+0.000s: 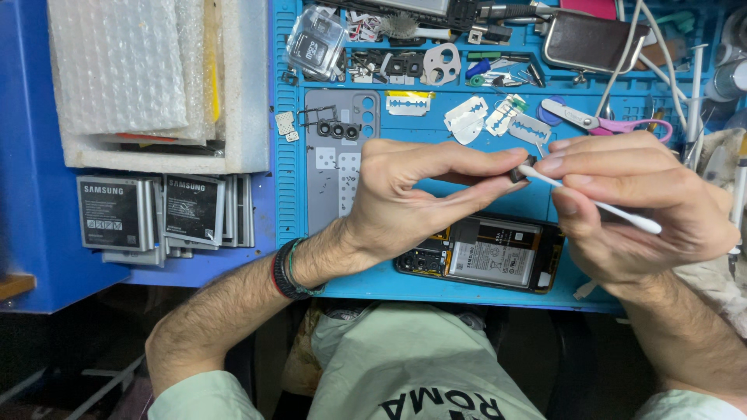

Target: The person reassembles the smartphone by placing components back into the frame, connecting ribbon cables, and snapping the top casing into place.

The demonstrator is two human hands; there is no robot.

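My left hand [412, 194] pinches a small dark part [519, 173] between thumb and fingertips above the blue work mat [498, 144]. My right hand [630, 206] holds a white cotton swab [615, 211], and its tip touches the small part. Below both hands lies an opened phone [482, 253] with its battery and boards showing. A grey phone back cover [338, 155] with a black camera ring piece lies on the mat to the left of my left hand.
Several razor blades [467, 120] and pink-handled scissors [599, 123] lie at the mat's far side, among small parts and tools. A row of phone batteries [163, 214] stands at the left under a white foam tray [241, 93] holding bubble wrap. White cables [661, 47] run at the top right.
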